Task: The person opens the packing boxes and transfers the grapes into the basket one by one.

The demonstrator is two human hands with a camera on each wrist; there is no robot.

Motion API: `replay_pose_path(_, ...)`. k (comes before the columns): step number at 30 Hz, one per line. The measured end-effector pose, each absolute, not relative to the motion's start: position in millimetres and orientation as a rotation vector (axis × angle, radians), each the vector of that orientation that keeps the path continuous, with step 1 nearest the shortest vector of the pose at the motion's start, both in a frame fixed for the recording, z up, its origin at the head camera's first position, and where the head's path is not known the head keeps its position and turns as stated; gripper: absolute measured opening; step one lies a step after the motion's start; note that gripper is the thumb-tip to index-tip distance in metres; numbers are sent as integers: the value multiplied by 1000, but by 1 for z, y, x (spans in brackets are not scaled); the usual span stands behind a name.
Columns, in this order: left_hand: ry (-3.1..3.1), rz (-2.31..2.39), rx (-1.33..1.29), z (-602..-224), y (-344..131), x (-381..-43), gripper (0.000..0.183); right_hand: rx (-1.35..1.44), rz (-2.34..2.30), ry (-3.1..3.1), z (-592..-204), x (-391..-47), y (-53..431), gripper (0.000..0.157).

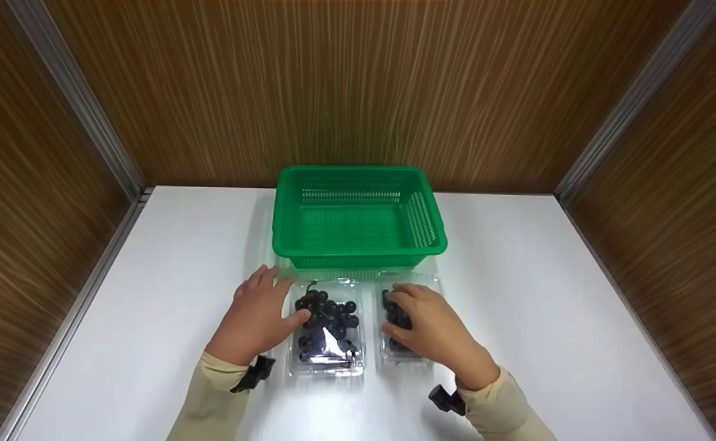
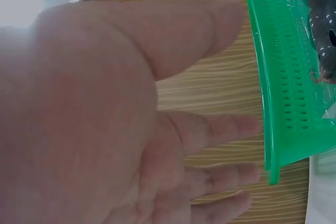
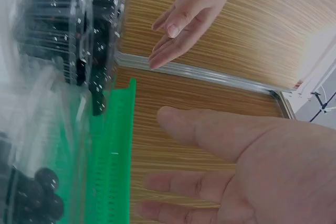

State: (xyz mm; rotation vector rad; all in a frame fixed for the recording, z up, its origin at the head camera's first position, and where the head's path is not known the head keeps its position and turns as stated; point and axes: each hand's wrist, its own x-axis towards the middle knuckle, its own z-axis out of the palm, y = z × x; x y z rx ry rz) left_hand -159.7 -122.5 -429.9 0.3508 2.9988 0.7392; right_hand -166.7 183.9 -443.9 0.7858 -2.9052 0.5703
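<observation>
The left hand (image 1: 258, 318) and right hand (image 1: 436, 324) are apart, fingers extended, gripping nothing. The left hand is positioned at the left edge of one clear container (image 1: 327, 370) of dark grapes (image 1: 332, 321), the right hand over a second container (image 1: 416, 280); contact cannot be determined. Both containers lie side by side on the white table (image 1: 504, 275), in front of the green basket (image 1: 361, 252).

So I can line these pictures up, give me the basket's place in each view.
Head: basket at the centre, whole and upright.
Left wrist: basket at the right edge, sideways in the picture and cut off by the frame.
Right wrist: basket at lower left, partly hidden by a clear box.
Shared landmark: wood wall, seen next to the basket in all three.
</observation>
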Motion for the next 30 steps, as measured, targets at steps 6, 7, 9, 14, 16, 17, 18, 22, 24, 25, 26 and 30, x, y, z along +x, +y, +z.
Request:
replay_pose_path(6,2971,749,405,-434,-114,-159,70,770,581,-2942,-455,-167,179,52)
replay_pose_path(7,2965,740,421,-435,-113,-159,71,765,578,-2943,-457,-167,178,51)
replay_pose_path(9,2953,730,449,-436,-109,-159,73,768,566,-2942,-460,-167,178,49)
replay_pose_path(14,2926,737,504,-440,-102,-158,77,793,531,-2910,-465,-168,178,42)
replay_pose_path(16,2921,744,523,-442,-100,-158,79,792,524,-2899,-466,-169,178,41)
replay_pose_path(17,2915,746,527,-442,-99,-158,81,791,519,-2895,-466,-169,178,40)
replay_pose_path(18,2910,747,533,-443,-98,-158,81,790,518,-2893,-466,-169,179,40)
replay_pose_path(22,2893,742,560,-446,-95,-160,83,780,515,-2897,-464,-170,179,39)
replay_pose_path(24,2883,747,579,-448,-93,-161,83,768,514,-2903,-464,-170,179,39)
replay_pose_path(25,2879,748,591,-449,-93,-160,83,761,515,-2908,-463,-169,179,40)
replay_pose_path(26,2876,746,603,-450,-93,-161,83,754,516,-2912,-463,-169,180,40)
replay_pose_path(30,2850,726,601,-452,-92,-161,84,731,510,-2916,-461,-170,181,38)
